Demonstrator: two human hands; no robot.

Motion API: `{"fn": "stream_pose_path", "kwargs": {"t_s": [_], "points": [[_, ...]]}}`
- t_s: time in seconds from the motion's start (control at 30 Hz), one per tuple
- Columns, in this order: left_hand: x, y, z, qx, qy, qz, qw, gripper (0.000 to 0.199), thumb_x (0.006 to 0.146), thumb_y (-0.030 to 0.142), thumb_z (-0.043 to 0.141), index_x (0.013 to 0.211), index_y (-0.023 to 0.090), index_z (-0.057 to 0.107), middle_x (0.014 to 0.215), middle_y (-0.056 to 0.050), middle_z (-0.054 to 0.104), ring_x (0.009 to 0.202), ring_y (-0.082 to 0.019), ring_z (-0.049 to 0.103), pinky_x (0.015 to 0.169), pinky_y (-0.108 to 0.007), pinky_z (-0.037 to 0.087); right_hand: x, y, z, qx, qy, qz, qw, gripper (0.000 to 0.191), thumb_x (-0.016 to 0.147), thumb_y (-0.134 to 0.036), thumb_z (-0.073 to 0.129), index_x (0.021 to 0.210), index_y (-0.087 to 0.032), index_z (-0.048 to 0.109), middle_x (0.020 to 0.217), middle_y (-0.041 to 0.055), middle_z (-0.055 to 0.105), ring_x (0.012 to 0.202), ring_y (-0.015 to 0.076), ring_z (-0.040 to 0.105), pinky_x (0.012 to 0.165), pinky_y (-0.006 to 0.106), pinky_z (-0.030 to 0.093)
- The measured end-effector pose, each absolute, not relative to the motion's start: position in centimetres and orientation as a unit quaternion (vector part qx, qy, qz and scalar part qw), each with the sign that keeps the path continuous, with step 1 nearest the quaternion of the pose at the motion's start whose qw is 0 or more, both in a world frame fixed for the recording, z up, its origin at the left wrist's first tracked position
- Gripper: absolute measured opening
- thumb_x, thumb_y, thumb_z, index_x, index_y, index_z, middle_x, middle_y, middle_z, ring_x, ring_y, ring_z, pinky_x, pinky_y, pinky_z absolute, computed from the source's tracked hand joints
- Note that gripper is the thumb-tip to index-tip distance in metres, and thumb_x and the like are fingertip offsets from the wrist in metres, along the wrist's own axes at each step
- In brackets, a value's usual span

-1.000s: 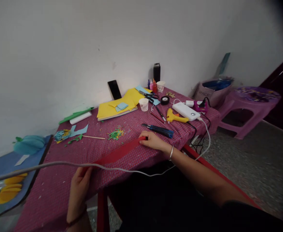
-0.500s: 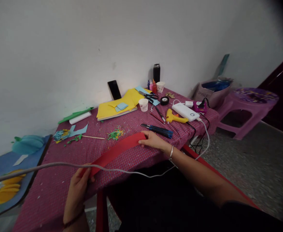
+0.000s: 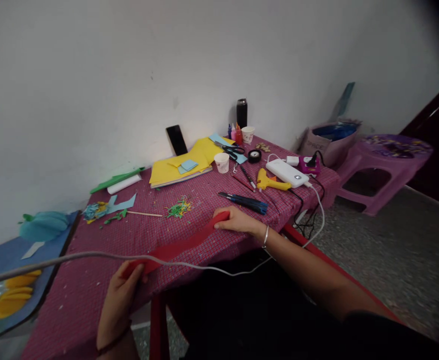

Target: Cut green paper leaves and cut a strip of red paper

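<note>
A long red paper strip (image 3: 184, 244) stretches between my two hands over the near side of the table. My left hand (image 3: 124, 286) pinches its left end, thumb on top. At the other end, my right hand (image 3: 233, 220) grips the strip between thumb and fingers. The strip sags and bends in its middle, its surface tilted. Just beyond my right hand lie blue-handled cutters (image 3: 244, 202), whose exact kind is unclear. A heap of green and yellow paper shreds (image 3: 179, 207) is behind the strip, with a thin wooden stick (image 3: 144, 213) to its left.
A white cable (image 3: 204, 267) crosses in front of the strip and my left hand. Yellow paper sheets (image 3: 163, 172), scissors (image 3: 230, 147), a paper cup (image 3: 222, 163), a yellow glue gun (image 3: 272, 181) and a white power bank (image 3: 287, 173) occupy the table's far and right parts.
The red strip has turned and slackened, so its broad face shows less and its edge looks wavy. Both hands still hold its ends, the right slightly lower.
</note>
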State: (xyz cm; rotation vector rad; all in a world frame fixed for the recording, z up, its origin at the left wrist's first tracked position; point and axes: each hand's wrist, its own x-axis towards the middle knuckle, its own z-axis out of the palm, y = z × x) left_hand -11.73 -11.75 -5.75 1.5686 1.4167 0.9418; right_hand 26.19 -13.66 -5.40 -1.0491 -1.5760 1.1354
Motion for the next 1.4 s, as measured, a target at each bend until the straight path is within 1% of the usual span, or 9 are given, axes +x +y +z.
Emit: {"fn": "stream_pose_path", "kwargs": {"t_s": [0.13, 0.33, 0.47, 0.53, 0.6, 0.73, 1.0, 1.2, 1.4], "points": [[-11.7, -11.7, -6.0, 0.590, 0.574, 0.407, 0.396, 0.033, 0.066, 0.045, 0.076, 0.080, 0.018, 0.062, 0.061, 0.003, 0.061, 0.055, -0.012, 0.054, 0.053, -0.021, 0.043, 26.3, -13.6, -5.7, -0.452, -0.630, 0.433, 0.460, 0.013, 0.077, -0.027, 0.065, 0.078, -0.015, 0.060, 0.065, -0.0054, 0.052, 0.056, 0.0092, 0.043, 0.055, 0.022, 0.035], [-11.9, -11.7, -6.3, 0.566, 0.592, 0.401, 0.410, 0.036, 0.067, 0.045, 0.076, 0.086, 0.017, 0.065, 0.059, 0.004, 0.059, 0.049, -0.010, 0.050, 0.046, -0.020, 0.037, 26.1, -13.3, -5.9, -0.463, -0.641, 0.403, 0.460, 0.004, 0.076, -0.020, 0.062, 0.078, -0.016, 0.064, 0.070, -0.0033, 0.058, 0.063, 0.0112, 0.049, 0.060, 0.023, 0.038], [-12.1, -11.3, -6.7, 0.567, 0.572, 0.427, 0.410, 0.034, 0.067, 0.043, 0.077, 0.088, 0.017, 0.068, 0.076, -0.001, 0.069, 0.067, -0.015, 0.061, 0.062, -0.023, 0.048, 26.0, -13.4, -5.9, -0.461, -0.642, 0.385, 0.476, 0.004, 0.077, -0.020, 0.060, 0.075, -0.017, 0.062, 0.070, -0.0024, 0.058, 0.066, 0.0123, 0.051, 0.065, 0.025, 0.040], [-12.2, -11.1, -6.7, 0.574, 0.562, 0.435, 0.407, 0.033, 0.068, 0.042, 0.076, 0.090, 0.019, 0.069, 0.086, -0.003, 0.072, 0.079, -0.016, 0.063, 0.072, -0.025, 0.050, 25.9, -13.4, -5.8, -0.458, -0.641, 0.372, 0.490, 0.005, 0.078, -0.021, 0.060, 0.075, -0.018, 0.061, 0.075, -0.0011, 0.059, 0.071, 0.0135, 0.053, 0.071, 0.026, 0.042], [-12.2, -11.1, -6.6, 0.586, 0.561, 0.425, 0.402, 0.031, 0.070, 0.042, 0.074, 0.090, 0.019, 0.069, 0.090, -0.003, 0.072, 0.084, -0.017, 0.064, 0.076, -0.026, 0.050, 25.9, -13.5, -5.7, -0.454, -0.643, 0.365, 0.497, 0.006, 0.079, -0.023, 0.060, 0.076, -0.018, 0.060, 0.079, -0.0002, 0.059, 0.076, 0.0145, 0.055, 0.075, 0.028, 0.042], [-12.0, -11.1, -6.4, 0.587, 0.567, 0.421, 0.396, 0.034, 0.071, 0.042, 0.073, 0.098, 0.022, 0.066, 0.094, -0.002, 0.071, 0.084, -0.018, 0.065, 0.075, -0.027, 0.052, 25.8, -13.5, -5.5, -0.451, -0.655, 0.367, 0.482, 0.003, 0.076, -0.018, 0.063, 0.078, -0.017, 0.061, 0.078, -0.0009, 0.060, 0.074, 0.0142, 0.055, 0.073, 0.027, 0.042], [-11.5, -11.1, -6.5, 0.568, 0.574, 0.443, 0.390, 0.048, 0.067, 0.040, 0.076, 0.109, 0.021, 0.064, 0.094, -0.003, 0.071, 0.082, -0.019, 0.066, 0.072, -0.027, 0.053, 25.9, -13.6, -5.8, -0.466, -0.661, 0.373, 0.455, 0.015, 0.075, -0.015, 0.065, 0.089, -0.016, 0.063, 0.080, -0.0018, 0.060, 0.072, 0.0128, 0.054, 0.069, 0.024, 0.041], [-11.0, -11.6, -5.9, 0.540, 0.539, 0.480, 0.433, 0.072, 0.074, 0.032, 0.072, 0.140, 0.029, 0.044, 0.091, 0.001, 0.070, 0.081, -0.012, 0.066, 0.070, -0.018, 0.051, 25.9, -13.6, -6.0, -0.471, -0.663, 0.373, 0.447, 0.013, 0.075, -0.014, 0.064, 0.088, -0.016, 0.062, 0.077, -0.0025, 0.059, 0.069, 0.0123, 0.053, 0.067, 0.024, 0.040], [-11.0, -11.5, -6.0, 0.530, 0.535, 0.477, 0.453, 0.078, 0.073, 0.032, 0.074, 0.143, 0.031, 0.041, 0.093, 0.000, 0.070, 0.081, -0.011, 0.066, 0.071, -0.016, 0.052, 25.9, -13.6, -6.0, -0.471, -0.670, 0.364, 0.444, 0.008, 0.076, -0.015, 0.063, 0.084, -0.016, 0.062, 0.076, -0.0021, 0.058, 0.070, 0.0126, 0.052, 0.067, 0.024, 0.040]]}}
